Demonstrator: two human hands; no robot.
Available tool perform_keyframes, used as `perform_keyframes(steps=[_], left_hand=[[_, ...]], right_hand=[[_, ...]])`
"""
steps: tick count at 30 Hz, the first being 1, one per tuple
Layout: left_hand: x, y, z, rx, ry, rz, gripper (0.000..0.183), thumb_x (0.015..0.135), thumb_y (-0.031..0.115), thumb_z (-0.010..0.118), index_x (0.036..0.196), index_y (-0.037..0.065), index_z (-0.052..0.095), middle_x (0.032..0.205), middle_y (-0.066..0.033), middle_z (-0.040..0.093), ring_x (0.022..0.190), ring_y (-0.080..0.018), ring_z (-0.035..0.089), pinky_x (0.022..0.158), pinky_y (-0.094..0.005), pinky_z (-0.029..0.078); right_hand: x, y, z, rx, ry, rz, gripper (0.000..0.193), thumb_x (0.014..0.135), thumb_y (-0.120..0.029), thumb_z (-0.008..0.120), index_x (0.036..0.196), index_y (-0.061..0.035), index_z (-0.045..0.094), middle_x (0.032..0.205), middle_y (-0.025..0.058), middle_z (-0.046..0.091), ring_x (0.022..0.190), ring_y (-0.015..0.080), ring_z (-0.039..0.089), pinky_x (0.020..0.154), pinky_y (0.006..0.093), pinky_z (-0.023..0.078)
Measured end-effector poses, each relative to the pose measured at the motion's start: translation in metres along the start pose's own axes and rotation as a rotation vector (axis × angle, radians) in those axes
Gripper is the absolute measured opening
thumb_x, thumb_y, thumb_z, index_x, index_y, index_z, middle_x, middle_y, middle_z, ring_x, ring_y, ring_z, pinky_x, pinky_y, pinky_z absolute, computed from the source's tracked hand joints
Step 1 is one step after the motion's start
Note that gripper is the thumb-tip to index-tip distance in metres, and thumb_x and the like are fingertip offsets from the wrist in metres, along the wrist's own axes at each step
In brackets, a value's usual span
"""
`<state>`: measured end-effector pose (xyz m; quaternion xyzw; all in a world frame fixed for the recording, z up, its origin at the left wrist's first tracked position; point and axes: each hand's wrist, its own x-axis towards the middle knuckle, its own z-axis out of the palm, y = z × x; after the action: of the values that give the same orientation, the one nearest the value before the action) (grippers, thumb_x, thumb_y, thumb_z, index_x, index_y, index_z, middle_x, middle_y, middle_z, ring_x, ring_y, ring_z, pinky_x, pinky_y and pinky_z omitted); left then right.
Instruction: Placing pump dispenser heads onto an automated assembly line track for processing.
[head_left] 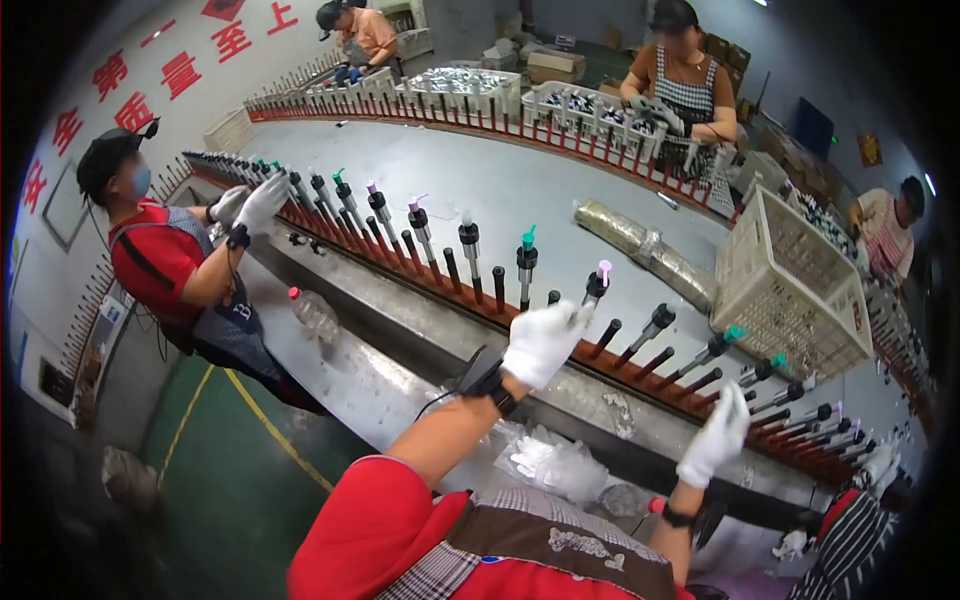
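Left hand [545, 345] is at seven o'clock from a pink nozzle [604, 270], grip unclear; right hand [714, 442] at five o'clock, grip narrow.

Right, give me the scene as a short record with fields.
Left hand: white-gloved, beside a lilac-topped fitting; contact unclear
Right hand: white-gloved, raised near black posts
Crate: off-white plastic, lattice-sided, right of a wrapped bundle
Bottle: clear plastic, red-capped, toward the left
Co-worker: red-shirted, at left, gloved hands raised
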<state>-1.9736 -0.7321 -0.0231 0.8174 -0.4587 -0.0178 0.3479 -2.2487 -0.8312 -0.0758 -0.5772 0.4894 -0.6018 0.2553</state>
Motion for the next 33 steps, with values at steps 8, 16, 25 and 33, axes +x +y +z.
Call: perform_keyframes(steps=[8,16,25,33], left_hand=[[0.005,0.072,0.057,-0.412,-0.017,0.481,0.084,0.088,0.044,0.072,0.146,-0.003,0.037,0.120,-0.0293,0.062,0.103,-0.0405,0.065,0.088,-0.0432,0.053],[0.039,0.062,0.115,-1.232,-0.185,-0.085,0.031,0.094,0.011,0.071,0.072,0.009,0.049,0.067,0.0079,0.043,0.065,-0.0026,0.037,0.058,-0.0202,0.037],[0.015,0.013,0.032,-0.166,0.234,0.168,0.032,0.095,0.035,0.068,0.087,0.005,0.066,0.073,-0.0151,0.067,0.064,-0.0302,0.065,0.062,-0.0397,0.052],[0.007,0.049,0.056,-0.509,0.250,0.242,0.052,0.087,0.033,0.078,0.125,0.003,0.059,0.097,-0.0157,0.069,0.090,-0.0289,0.067,0.084,-0.0370,0.052]], right_hand=[[0.077,0.013,0.015,0.076,0.222,-0.064,0.054,0.090,-0.017,0.076,0.133,0.0053,0.052,0.126,0.0094,0.057,0.108,0.0154,0.053,0.102,0.0303,0.040],[0.088,0.034,0.051,0.374,0.005,0.080,0.024,0.097,-0.018,0.069,0.076,-0.0097,0.061,0.061,-0.0055,0.049,0.052,0.0036,0.044,0.049,0.0226,0.038],[0.025,0.000,0.053,-0.009,-0.210,-0.105,0.035,0.092,-0.026,0.074,0.116,-0.0011,0.067,0.098,0.0113,0.074,0.087,0.0188,0.067,0.081,0.0319,0.051],[0.020,-0.020,0.031,0.430,-0.015,0.000,0.048,0.091,0.001,0.070,0.136,0.0010,0.051,0.134,0.0154,0.060,0.119,0.0199,0.060,0.104,0.0329,0.047]])
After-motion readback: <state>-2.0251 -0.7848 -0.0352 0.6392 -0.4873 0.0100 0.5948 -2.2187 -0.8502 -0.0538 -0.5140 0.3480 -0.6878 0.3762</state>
